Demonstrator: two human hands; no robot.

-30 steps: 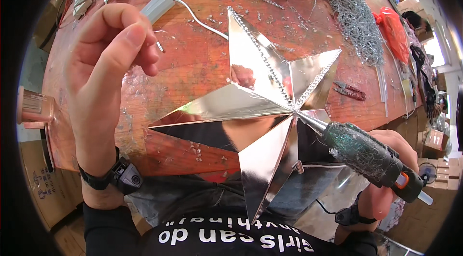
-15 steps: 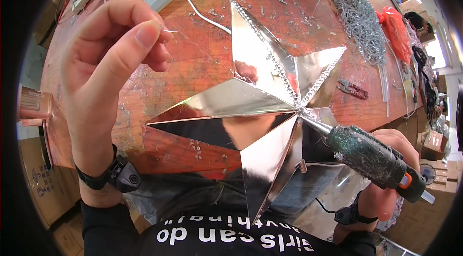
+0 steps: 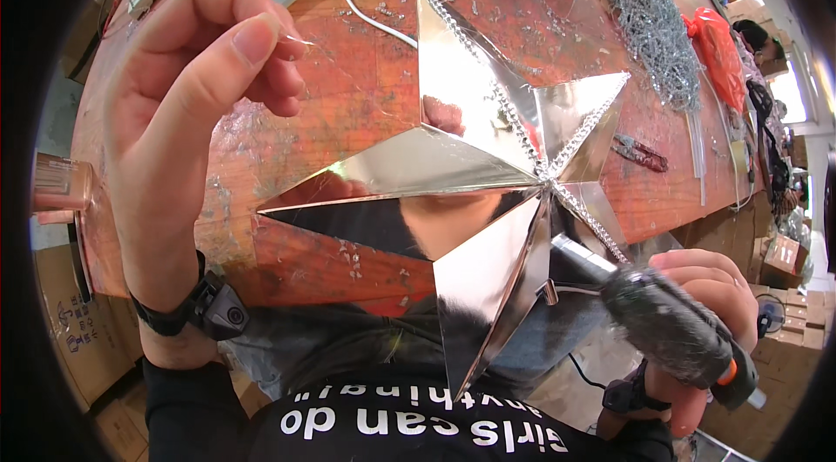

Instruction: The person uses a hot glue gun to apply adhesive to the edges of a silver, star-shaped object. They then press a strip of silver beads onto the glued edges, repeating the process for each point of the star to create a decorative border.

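A large mirror-like five-pointed star (image 3: pixel 401 161) with raised ridges is in front of me, its lower points above my lap. Silver beaded trim (image 3: pixel 496 96) runs along its top, upper right and lower right ridges. My right hand (image 3: pixel 718 288) is wrapped round a dark hot glue gun (image 3: pixel 666 327), smeared with glue strings. Its metal nozzle (image 3: pixel 583 257) is by the star's lower right side; whether it touches cannot be told. Raised left of the star, my left hand (image 3: pixel 196 79) pinches a thin clear strand (image 3: pixel 298 40), with fine threads trailing toward the star.
The red-brown wooden table (image 3: pixel 348 87) is littered with silver scraps. A tangled heap of silver bead trim (image 3: pixel 653 40) lies at the far right, beside a red plastic bag (image 3: pixel 718 57). Red-handled pliers (image 3: pixel 640 153) lie right of the star. A white cable (image 3: pixel 357 13) crosses the back.
The glue gun has drawn back from the star's centre, down and to the right, uncovering trim on the lower right ridge. The star and my left hand have shifted slightly upward.
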